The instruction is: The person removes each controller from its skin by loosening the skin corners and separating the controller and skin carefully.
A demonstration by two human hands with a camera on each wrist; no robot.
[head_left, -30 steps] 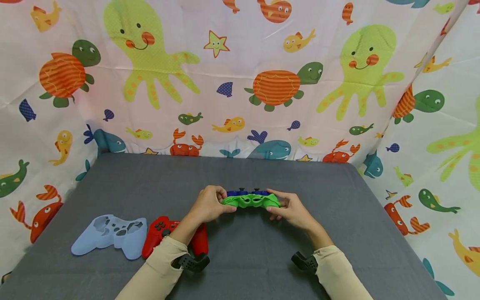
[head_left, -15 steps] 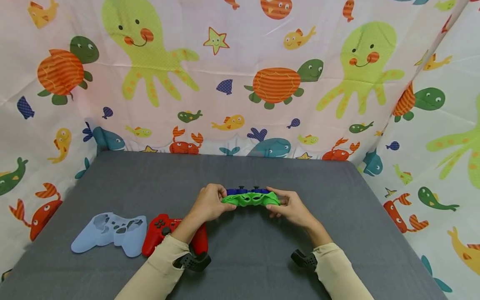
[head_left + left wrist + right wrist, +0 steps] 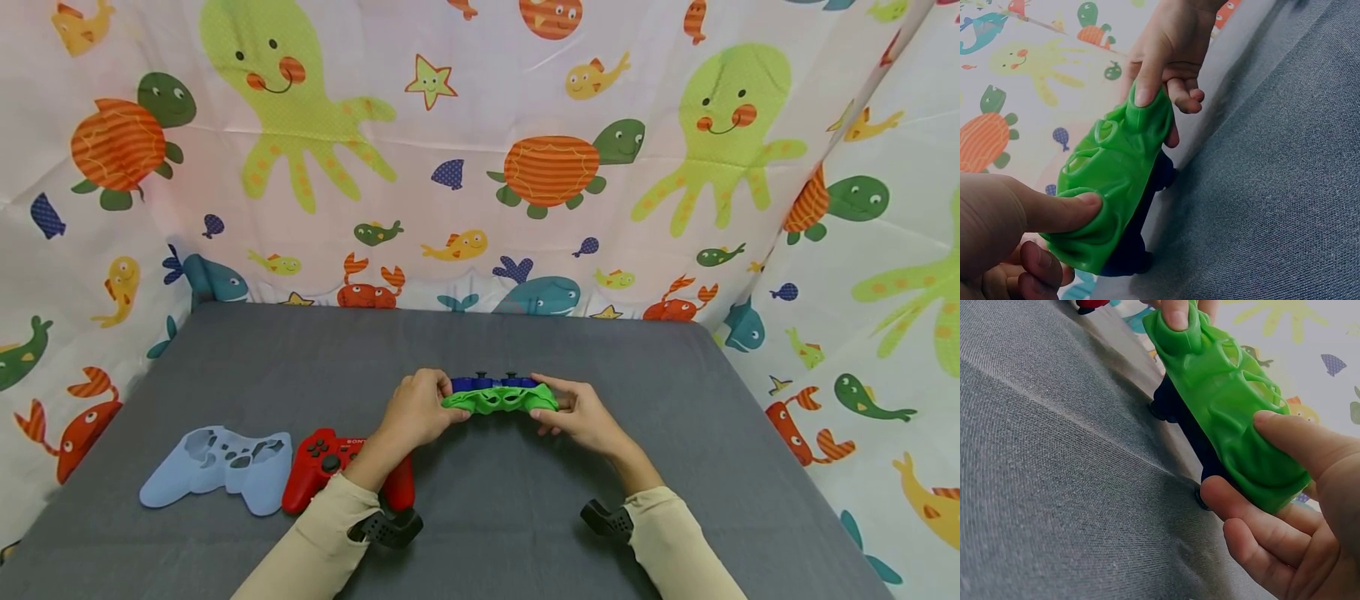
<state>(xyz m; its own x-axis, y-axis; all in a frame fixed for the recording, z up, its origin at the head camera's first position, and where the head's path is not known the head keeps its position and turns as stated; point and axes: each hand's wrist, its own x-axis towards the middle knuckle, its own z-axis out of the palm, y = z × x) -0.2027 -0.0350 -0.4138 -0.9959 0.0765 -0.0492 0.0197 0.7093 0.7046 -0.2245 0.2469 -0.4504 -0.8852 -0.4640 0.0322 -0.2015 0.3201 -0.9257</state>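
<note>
Near the middle of the table, both hands hold a dark blue game controller (image 3: 480, 383) with a bright green silicone cover (image 3: 501, 401) partly over it. My left hand (image 3: 415, 408) grips the left end and my right hand (image 3: 583, 414) the right end. In the left wrist view, the left thumb presses into the wrinkled green cover (image 3: 1116, 162). The right wrist view shows the right thumb on the cover (image 3: 1210, 406) and fingers curled under the dark blue controller (image 3: 1188, 428), whose sticks face the table side. Much of the controller is hidden by the cover.
A red game controller (image 3: 303, 477) lies left of centre, partly hidden behind the left forearm. Beside it on the left is a light blue silicone controller cover (image 3: 225, 467). A grey cloth covers the table (image 3: 675, 467); a patterned curtain (image 3: 480, 108) hangs behind it.
Both hands keep their grip on the controller, which stays in nearly the same place. The green cover looks slightly more crumpled. The head view has shifted a little.
</note>
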